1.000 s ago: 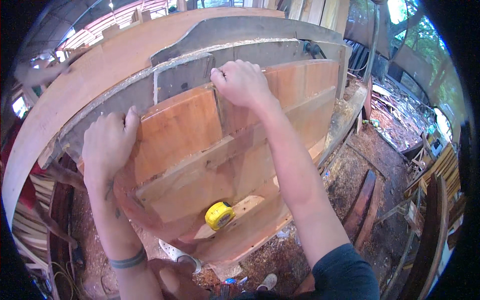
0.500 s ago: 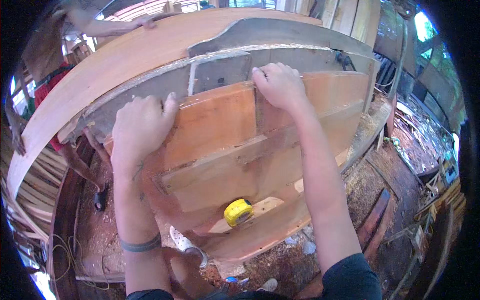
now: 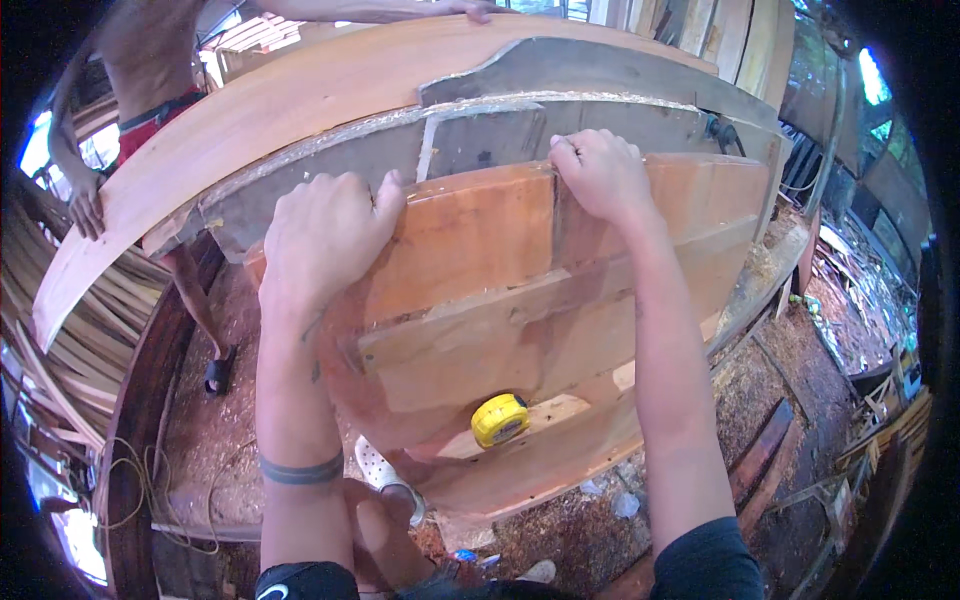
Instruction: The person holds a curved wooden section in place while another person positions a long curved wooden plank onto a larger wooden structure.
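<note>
My left hand (image 3: 330, 235) is closed over the top edge of a curved wooden panel (image 3: 450, 240), its thumb lying along the near side. Farther right along that edge, my right hand (image 3: 605, 175) also grips the panel, near the joint between two orange-brown boards. The fingertips of both hands are hidden behind it. The panel leans upright in front of me, made of several joined boards. A yellow tape measure (image 3: 500, 420) rests on a pale wooden strip (image 3: 560, 412) low on the panel's near side.
Behind the panel stands a grey curved board (image 3: 600, 70) beside a long bent plank (image 3: 300, 110), which another person's hand (image 3: 88, 208) touches. Thin strips (image 3: 110, 330) are stacked at the left. Sawdust covers the floor; timber pieces (image 3: 765, 450) lie at the right.
The view has swung, so the panel and my hands sit farther right in it. My grip looks the same. The other person's far hand has slid rightward along the long plank.
</note>
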`<move>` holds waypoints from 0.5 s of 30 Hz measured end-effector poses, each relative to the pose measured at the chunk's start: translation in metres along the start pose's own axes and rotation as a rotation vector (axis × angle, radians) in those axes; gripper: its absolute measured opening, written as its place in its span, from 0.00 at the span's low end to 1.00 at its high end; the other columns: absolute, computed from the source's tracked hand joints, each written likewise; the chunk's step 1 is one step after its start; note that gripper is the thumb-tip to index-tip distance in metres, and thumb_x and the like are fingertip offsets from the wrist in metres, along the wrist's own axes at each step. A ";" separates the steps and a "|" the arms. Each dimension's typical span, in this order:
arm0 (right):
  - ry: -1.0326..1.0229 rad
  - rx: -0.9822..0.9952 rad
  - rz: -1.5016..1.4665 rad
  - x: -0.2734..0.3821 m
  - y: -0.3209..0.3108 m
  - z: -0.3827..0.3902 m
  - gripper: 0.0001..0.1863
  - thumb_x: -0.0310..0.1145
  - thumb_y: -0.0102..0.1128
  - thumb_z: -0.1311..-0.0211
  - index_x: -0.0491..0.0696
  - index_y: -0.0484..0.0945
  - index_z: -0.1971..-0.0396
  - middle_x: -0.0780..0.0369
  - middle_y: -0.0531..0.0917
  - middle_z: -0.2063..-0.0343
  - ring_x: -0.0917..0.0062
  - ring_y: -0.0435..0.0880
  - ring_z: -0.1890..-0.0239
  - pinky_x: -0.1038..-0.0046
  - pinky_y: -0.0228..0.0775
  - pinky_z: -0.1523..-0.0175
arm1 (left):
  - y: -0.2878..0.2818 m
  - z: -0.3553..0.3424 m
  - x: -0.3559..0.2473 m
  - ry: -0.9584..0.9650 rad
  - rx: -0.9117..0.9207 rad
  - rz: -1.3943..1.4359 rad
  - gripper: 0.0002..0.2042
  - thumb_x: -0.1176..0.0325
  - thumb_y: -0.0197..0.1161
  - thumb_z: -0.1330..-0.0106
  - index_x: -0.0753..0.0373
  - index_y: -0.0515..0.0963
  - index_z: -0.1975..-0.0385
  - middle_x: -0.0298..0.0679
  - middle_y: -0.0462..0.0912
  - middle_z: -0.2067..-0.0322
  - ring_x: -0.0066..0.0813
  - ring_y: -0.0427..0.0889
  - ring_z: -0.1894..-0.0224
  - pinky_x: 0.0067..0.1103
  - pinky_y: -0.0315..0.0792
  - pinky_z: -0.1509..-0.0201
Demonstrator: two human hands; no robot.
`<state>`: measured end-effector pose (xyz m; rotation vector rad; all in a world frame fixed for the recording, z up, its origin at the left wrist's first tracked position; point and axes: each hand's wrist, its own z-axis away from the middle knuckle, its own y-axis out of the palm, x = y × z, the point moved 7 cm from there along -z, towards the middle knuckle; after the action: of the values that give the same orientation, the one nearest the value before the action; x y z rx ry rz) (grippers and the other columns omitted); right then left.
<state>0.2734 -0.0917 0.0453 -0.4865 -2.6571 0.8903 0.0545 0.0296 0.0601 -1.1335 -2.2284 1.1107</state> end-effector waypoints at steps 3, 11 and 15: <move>-0.019 -0.012 -0.008 0.009 -0.001 -0.001 0.24 0.46 0.43 0.39 0.44 0.82 0.78 0.48 0.82 0.72 0.53 0.81 0.64 0.56 0.70 0.53 | -0.003 0.001 0.005 -0.006 -0.009 -0.041 0.27 0.52 0.44 0.33 0.71 0.79 0.79 0.61 0.77 0.76 0.61 0.78 0.67 0.44 0.70 0.57; 0.006 0.058 -0.007 0.000 0.002 -0.001 0.23 0.47 0.42 0.38 0.46 0.81 0.77 0.50 0.81 0.70 0.54 0.78 0.60 0.55 0.66 0.53 | 0.001 -0.001 0.003 -0.020 0.028 -0.034 0.28 0.50 0.43 0.33 0.71 0.79 0.77 0.61 0.78 0.74 0.60 0.78 0.64 0.43 0.69 0.55; 0.004 0.019 0.006 0.002 0.000 -0.003 0.24 0.46 0.42 0.41 0.44 0.82 0.78 0.49 0.82 0.73 0.53 0.81 0.65 0.56 0.70 0.52 | 0.007 -0.004 0.006 -0.027 0.028 -0.034 0.29 0.49 0.41 0.32 0.72 0.79 0.76 0.61 0.78 0.73 0.60 0.77 0.62 0.43 0.69 0.54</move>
<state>0.2731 -0.0896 0.0477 -0.4918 -2.6422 0.9145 0.0573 0.0385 0.0567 -1.0715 -2.2370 1.1468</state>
